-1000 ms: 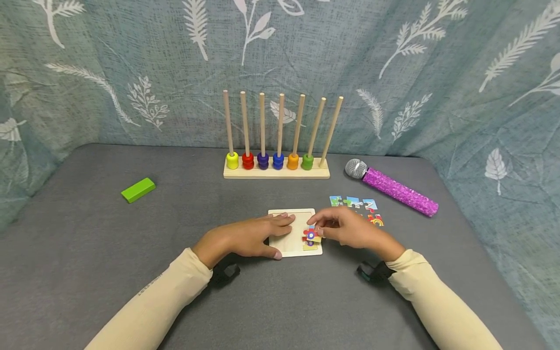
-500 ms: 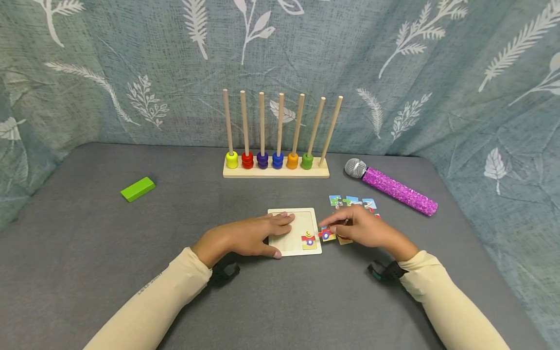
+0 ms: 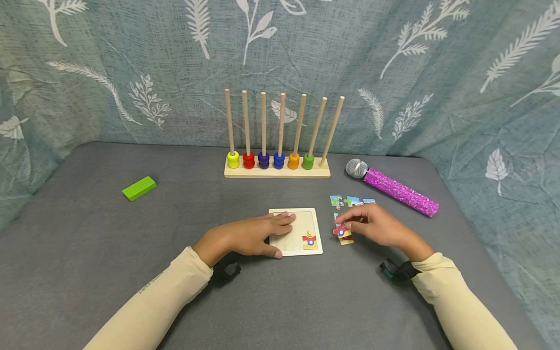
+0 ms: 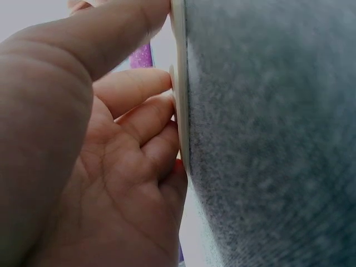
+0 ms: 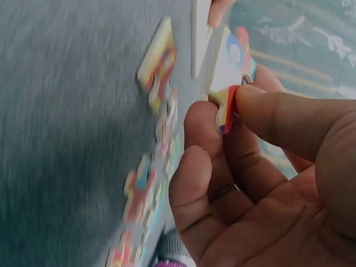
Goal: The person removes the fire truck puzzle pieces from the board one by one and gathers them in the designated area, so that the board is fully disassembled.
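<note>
A square light-wood puzzle tray (image 3: pixel 302 221) lies in the middle of the grey table, with one red and yellow puzzle piece (image 3: pixel 309 241) in its near right corner. My left hand (image 3: pixel 255 236) rests across the tray's left side, fingers outstretched and thumb at the near edge; the left wrist view shows fingertips touching the tray's rim (image 4: pixel 182 105). Right of the tray, my right hand (image 3: pixel 374 226) pinches another puzzle piece (image 5: pixel 228 64), with a wheel picture, between thumb and fingers, raised off the table. Beneath it lies a yellowish loose piece (image 3: pixel 346 240).
More loose puzzle pieces (image 3: pixel 352 201) lie behind my right hand, partly hidden by it. A glittery purple toy microphone (image 3: pixel 398 189) is at the back right. A wooden peg stand (image 3: pixel 275 173) with coloured beads stands at the back. A green block (image 3: pixel 139 188) lies left.
My right hand has carried the pinched puzzle piece from above the tray rightward, over the loose pieces. The left hand stays on the tray.
</note>
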A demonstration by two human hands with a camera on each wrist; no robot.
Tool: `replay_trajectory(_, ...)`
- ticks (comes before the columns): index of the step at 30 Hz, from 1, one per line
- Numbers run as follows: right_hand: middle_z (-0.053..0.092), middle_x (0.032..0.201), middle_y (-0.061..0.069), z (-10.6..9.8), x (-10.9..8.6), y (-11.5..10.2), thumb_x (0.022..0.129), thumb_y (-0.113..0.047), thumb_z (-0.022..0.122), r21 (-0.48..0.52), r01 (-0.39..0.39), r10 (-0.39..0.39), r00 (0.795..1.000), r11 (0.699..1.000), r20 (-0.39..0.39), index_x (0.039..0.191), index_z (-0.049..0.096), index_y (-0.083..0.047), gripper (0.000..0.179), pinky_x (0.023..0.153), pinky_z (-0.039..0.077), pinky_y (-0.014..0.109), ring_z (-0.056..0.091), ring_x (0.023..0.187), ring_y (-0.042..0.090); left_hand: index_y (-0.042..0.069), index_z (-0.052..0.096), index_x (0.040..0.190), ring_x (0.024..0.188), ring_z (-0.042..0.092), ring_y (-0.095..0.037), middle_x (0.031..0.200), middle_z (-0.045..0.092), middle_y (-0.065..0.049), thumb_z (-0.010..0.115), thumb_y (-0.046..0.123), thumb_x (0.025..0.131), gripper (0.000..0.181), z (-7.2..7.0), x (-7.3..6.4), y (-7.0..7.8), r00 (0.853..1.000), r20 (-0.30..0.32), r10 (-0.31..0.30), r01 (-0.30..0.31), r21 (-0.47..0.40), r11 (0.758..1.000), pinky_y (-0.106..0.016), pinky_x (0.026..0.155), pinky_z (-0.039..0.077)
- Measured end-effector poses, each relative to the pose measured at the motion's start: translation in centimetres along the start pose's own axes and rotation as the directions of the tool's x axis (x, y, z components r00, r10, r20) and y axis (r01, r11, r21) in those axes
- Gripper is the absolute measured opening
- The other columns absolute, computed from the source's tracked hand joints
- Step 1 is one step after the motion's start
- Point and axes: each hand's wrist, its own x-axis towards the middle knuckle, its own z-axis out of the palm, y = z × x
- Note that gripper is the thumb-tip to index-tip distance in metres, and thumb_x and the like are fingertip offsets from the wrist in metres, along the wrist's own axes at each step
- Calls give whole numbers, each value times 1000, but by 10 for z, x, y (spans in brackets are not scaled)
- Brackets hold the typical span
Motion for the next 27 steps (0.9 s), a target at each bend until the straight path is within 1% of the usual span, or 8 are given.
replay_trajectory(4, 72, 100, 10, -8, -5, 3, 91, 9, 59, 21, -34, 34, 999, 999, -18, 105, 74, 3, 22, 67, 51, 23, 61, 82, 7, 0, 38, 148, 147, 13, -24, 160, 20, -9, 69, 23, 92, 67, 0, 0, 0, 1000, -2, -1, 1, -2, 1000, -43, 116, 18)
replay_trajectory(8, 72, 100, 9, -13, -8, 5, 90, 8, 59, -1, -53, 53, 998, 999, -27, 105, 74, 2, 22, 66, 50, 22, 59, 82, 7, 0, 38, 148, 147, 13, -24, 160, 20, -9, 69, 23, 92, 67, 0, 0, 0, 1000, -2, -2, 2, -4, 1000, -43, 116, 18)
replay_trajectory(10, 72, 98, 9, -13, -9, 5, 90, 7, 60, -16, -51, 51, 998, 999, -26, 104, 74, 2, 20, 66, 49, 22, 59, 81, 7, 0, 38, 148, 147, 13, -24, 160, 20, -9, 69, 23, 92, 67, 0, -1, 0, 1000, -2, -3, 3, -7, 1000, -43, 116, 18)
replay_trajectory(13, 71, 98, 9, -14, -12, 5, 92, 6, 60, -26, -71, 70, 997, 997, -25, 105, 73, 2, 19, 64, 50, 24, 58, 77, 8, 0, 38, 148, 147, 13, -25, 160, 20, -9, 69, 22, 92, 67, 0, -1, 0, 1000, -4, -5, 5, -4, 1000, -43, 116, 18)
replay_trajectory(16, 70, 99, 10, -15, -15, 8, 92, 6, 59, -22, -97, 96, 995, 995, -33, 106, 72, 3, 20, 61, 52, 28, 59, 73, 10, 0, 38, 147, 147, 13, -25, 160, 20, -9, 69, 23, 92, 67, 0, -2, 0, 1000, -3, -10, 10, -3, 1000, -43, 116, 18)
replay_trajectory(20, 70, 97, 11, -17, -21, 11, 91, 6, 60, -16, -111, 111, 993, 994, -47, 106, 72, 4, 19, 59, 53, 31, 60, 69, 12, 0, 38, 147, 147, 13, -25, 159, 21, -10, 69, 23, 92, 67, 1, -3, 1, 1000, -8, -9, 9, -4, 1000, -43, 116, 18)
replay_trajectory(23, 71, 96, 9, -19, -24, 10, 91, 5, 60, -18, -128, 128, 991, 992, -30, 105, 72, 4, 18, 60, 52, 29, 60, 69, 10, 0, 39, 147, 146, 14, -25, 159, 21, -10, 69, 22, 92, 67, 1, -3, 0, 1000, -14, -3, 3, -3, 1000, -43, 116, 19)
replay_trajectory(27, 71, 95, 8, -23, -27, 11, 91, 4, 61, -37, -162, 162, 987, 986, 6, 104, 73, 4, 18, 65, 50, 23, 59, 75, 6, 0, 38, 148, 146, 14, -25, 159, 21, -10, 70, 22, 92, 67, 0, -2, 1, 1000, -12, -1, 1, -8, 1000, -43, 115, 19)
